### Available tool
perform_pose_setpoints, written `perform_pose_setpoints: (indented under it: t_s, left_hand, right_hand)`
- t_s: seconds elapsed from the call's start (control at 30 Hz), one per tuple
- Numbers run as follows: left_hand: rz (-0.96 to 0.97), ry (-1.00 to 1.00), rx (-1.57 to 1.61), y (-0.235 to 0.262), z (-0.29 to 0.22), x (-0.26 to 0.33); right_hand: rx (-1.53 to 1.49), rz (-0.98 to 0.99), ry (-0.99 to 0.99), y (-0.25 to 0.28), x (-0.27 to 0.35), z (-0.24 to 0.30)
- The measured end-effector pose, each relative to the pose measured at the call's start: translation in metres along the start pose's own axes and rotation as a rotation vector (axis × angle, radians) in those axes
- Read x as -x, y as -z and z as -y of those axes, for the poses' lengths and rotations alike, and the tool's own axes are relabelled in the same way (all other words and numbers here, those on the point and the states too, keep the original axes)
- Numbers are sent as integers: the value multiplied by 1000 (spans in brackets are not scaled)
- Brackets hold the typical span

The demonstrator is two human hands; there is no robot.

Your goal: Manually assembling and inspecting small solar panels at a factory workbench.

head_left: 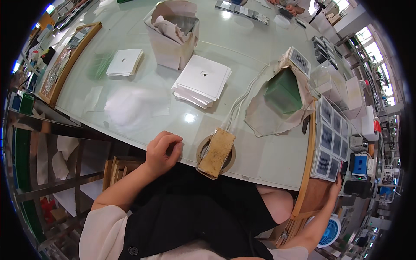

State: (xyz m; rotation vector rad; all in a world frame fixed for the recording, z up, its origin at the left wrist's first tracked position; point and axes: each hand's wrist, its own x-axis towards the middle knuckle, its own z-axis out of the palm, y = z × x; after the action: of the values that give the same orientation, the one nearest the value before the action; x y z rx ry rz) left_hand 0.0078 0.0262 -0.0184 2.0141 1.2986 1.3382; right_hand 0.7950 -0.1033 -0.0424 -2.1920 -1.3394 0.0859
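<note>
i'm resting my left hand (162,151) loosely curled and empty on the bench (130,108) edge, while my right hand (336,184) is gripping the tray (329,143) of small cards at my side; next i'd judge sliding it closer.

I'm getting a bright, even view: overhead lamps throw white glare spots on the glossy bench (143,108), and windows (368,41) blaze at the upper right. Shadows stay soft. Edges bend hard into the black fisheye rim (far corners smear), centre sharp.
</note>
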Motion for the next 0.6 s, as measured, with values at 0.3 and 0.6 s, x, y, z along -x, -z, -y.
perform_pose_setpoints:
  t_s: [0.3, 0.6]
  left_hand:
    - [65, 99, 85, 10, -1, -5]
    - [433, 74, 206, 38, 16, -32]
  right_hand:
    - [16, -369, 194, 11, -28, 246]
    - [-165, 267, 707, -168, -75, 582]
